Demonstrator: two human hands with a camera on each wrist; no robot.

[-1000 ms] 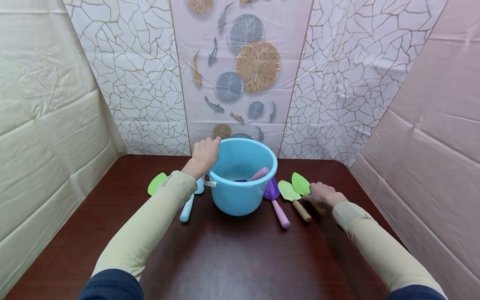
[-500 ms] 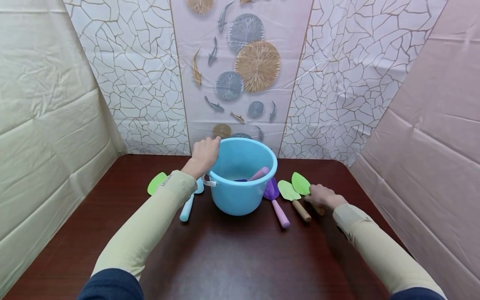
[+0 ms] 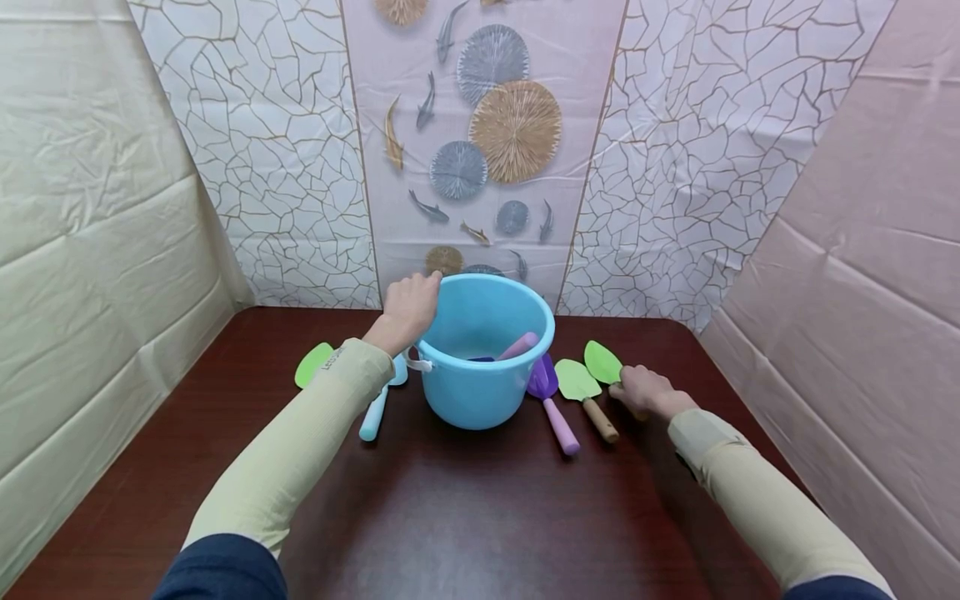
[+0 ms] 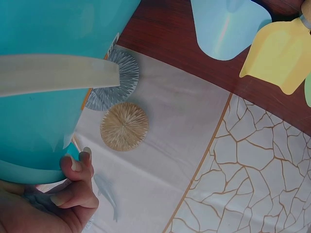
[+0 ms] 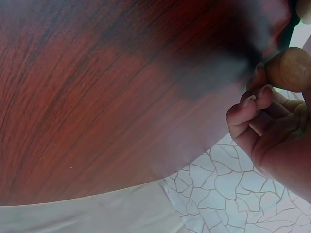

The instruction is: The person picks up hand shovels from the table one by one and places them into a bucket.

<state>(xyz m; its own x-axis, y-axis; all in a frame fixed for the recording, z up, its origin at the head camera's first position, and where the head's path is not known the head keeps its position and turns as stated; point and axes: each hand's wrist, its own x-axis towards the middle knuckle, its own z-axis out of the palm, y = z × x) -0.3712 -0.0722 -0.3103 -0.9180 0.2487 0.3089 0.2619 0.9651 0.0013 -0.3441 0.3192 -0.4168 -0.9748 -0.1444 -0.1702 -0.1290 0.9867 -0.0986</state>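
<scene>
My left hand [image 3: 408,310] grips the rim of a light blue bucket [image 3: 474,396] from the left, its fingers curled over the edge in the left wrist view. A pink handle [image 3: 519,346] sticks up inside the bucket. On the right, my right hand [image 3: 647,392] holds a bright green hand trowel [image 3: 602,362] near its wooden handle. The handle's rounded end [image 5: 295,69] shows at the fingers in the right wrist view. Beside it lies a paler green trowel [image 3: 577,381] with a wooden handle. A purple trowel [image 3: 543,379] with a pink handle rests close to the bucket.
Left of the bucket lie a light blue trowel [image 3: 372,417] and a green blade [image 3: 313,365], partly behind my left sleeve. A yellow blade [image 4: 277,53] shows in the left wrist view. Patterned cloth [image 3: 285,167] hangs behind the dark red table [image 3: 465,517].
My right fingers have settled round the bright green trowel's handle, and its blade has shifted up slightly. The handle end now hides behind the hand. My left hand and the bucket stay put.
</scene>
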